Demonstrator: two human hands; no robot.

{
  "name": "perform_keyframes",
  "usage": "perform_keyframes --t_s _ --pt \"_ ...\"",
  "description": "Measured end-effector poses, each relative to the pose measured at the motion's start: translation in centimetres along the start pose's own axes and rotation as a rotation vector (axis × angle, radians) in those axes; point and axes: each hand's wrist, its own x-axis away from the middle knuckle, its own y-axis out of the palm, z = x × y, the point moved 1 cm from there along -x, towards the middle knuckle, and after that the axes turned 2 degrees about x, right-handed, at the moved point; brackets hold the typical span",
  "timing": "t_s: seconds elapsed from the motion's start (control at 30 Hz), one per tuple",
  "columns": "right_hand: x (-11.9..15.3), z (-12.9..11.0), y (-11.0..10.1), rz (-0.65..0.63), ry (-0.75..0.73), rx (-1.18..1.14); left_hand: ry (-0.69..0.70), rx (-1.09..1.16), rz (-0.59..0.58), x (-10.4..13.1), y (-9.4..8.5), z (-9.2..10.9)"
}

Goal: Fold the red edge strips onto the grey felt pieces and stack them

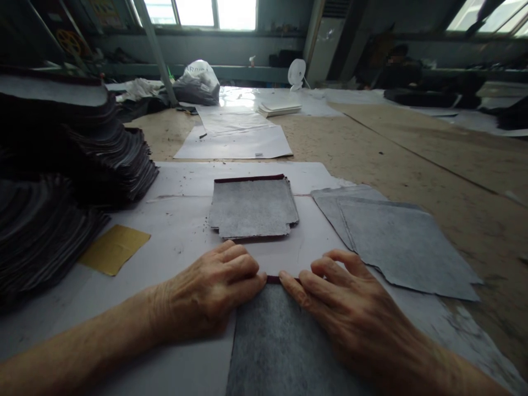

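A grey fabric piece point(280, 341) lies in front of me, with a narrow dark red folded strip along its far edge. My left hand point(214, 289) has its fingers curled together, thumb and fingertips pressed on the left part of that edge. On the right part rests my right hand point(342, 302), its index finger and thumb on the strip and its other fingers bent and slightly spread. Just beyond the hands sits a small stack of grey pieces point(253, 209) with a dark red far edge.
Tall stacks of dark sheets point(119, 159) stand at the left, beside a yellow card point(115, 250). Loose grey pieces point(404, 242) lie at the right. Farther back are white sheets point(235, 142), a plastic bag point(198, 82), a small white fan point(296, 73) and a person in dark clothes.
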Motion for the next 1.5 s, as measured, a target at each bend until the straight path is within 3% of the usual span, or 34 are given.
perform_keyframes --t_s 0.3,0.5,0.77,0.9,1.1,1.3,1.4,1.5 --pt "-1.5 -0.7 -0.4 -0.085 -0.038 0.160 -0.017 0.020 -0.061 0.4 -0.6 0.1" --pt "-2.9 -1.8 0.3 0.019 -0.082 0.097 -0.008 0.008 -0.102 0.4 -0.8 0.1" --pt "-2.5 -1.2 1.6 0.068 -0.081 -0.128 -0.075 0.029 0.007 2.2 -0.8 2.4" --pt "-2.9 -0.8 1.3 -0.031 -0.040 -0.176 -0.076 -0.004 0.075 2.6 -0.2 3.1" --pt "-3.2 -1.0 1.1 -0.101 0.009 -0.138 -0.076 -0.016 0.080 2.6 0.2 2.7" --pt "-3.7 -2.3 1.3 -0.148 0.083 -0.025 -0.037 -0.082 0.160 2.6 0.1 2.8" --pt "-3.2 -3.3 1.6 -0.057 0.112 0.064 -0.041 -0.110 0.153 2.5 0.0 2.8" --pt "-1.7 -3.8 1.3 0.152 0.070 0.170 -0.048 -0.089 0.182 2.9 0.4 2.6"
